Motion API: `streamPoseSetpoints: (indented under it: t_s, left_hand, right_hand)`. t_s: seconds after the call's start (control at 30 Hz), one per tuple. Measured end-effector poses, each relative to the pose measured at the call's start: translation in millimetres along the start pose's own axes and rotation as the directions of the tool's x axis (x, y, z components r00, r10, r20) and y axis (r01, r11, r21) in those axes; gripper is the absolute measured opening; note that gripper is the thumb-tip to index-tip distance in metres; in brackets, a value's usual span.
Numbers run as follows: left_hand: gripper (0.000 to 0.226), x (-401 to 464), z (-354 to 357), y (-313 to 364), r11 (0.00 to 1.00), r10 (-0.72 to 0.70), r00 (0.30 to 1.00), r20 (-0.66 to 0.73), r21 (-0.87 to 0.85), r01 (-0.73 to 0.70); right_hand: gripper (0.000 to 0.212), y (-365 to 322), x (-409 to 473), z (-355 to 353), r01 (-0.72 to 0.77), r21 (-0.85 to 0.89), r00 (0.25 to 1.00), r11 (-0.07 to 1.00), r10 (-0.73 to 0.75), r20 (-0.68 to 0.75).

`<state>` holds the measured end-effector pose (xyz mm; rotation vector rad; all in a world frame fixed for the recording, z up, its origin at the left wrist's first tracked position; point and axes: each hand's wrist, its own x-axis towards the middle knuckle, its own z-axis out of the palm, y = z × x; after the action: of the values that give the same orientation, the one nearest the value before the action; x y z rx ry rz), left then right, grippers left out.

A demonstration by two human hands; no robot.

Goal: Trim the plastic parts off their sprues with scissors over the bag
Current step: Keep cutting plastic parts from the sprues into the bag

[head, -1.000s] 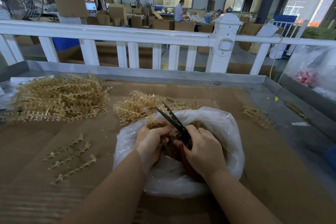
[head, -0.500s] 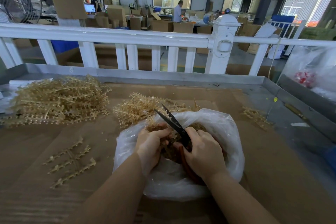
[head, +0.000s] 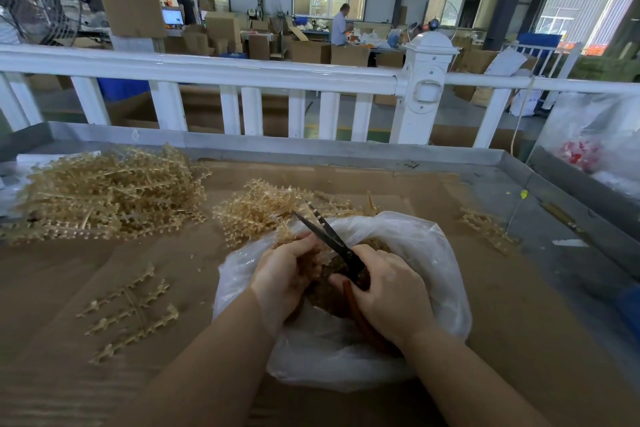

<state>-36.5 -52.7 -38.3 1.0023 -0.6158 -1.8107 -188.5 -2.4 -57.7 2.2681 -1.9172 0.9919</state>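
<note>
A clear plastic bag [head: 429, 253] lies open on the cardboard-covered table [head: 519, 340], holding tan trimmed parts. My right hand [head: 391, 298] grips black-bladed scissors [head: 325, 236] by their reddish handles, blades parted and pointing up and left over the bag's mouth. My left hand [head: 287, 274] holds a tan sprue piece [head: 311, 263] inside the bag mouth, next to the blades; the piece is mostly hidden by my fingers.
A big heap of tan sprues [head: 104, 194] lies at the left, a smaller heap [head: 263, 211] just behind the bag. One loose sprue [head: 131, 308] lies front left, another [head: 485, 225] at the right. A white railing [head: 242, 73] runs behind the table.
Both hands stay at the bag's mouth. The scissors keep nearly the same pose; the view has shifted only slightly.
</note>
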Motion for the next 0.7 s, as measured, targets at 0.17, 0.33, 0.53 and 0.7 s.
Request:
streamPoseSetpoints:
  t_s: [0.17, 0.33, 0.53, 0.7]
  left_hand:
    - [0.009, 2, 2, 4, 0.998, -0.058, 0.996, -0.063, 0.008, 0.059]
    - [0.008, 3, 5, 7, 0.997, -0.071, 0.994, -0.08, 0.004, 0.072]
    - [0.013, 5, 13, 11, 0.998, -0.062, 0.998, -0.026, -0.018, 0.062]
    - [0.003, 7, 15, 14, 0.999, -0.05, 0.999, 0.01, -0.012, 0.05]
  right_hand:
    - [0.028, -2, 12, -20, -0.083, 0.169, 0.987, 0.982, 0.058, 0.148]
    - [0.018, -7, 18, -32, -0.181, 0.315, 0.978, 0.932, 0.136, 0.161]
    - [0.021, -10, 16, -31, -0.175, 0.278, 0.981, 0.944, 0.145, 0.126]
    - [0.019, -9, 19, -29, -0.183, 0.289, 0.979, 0.939, 0.149, 0.136]
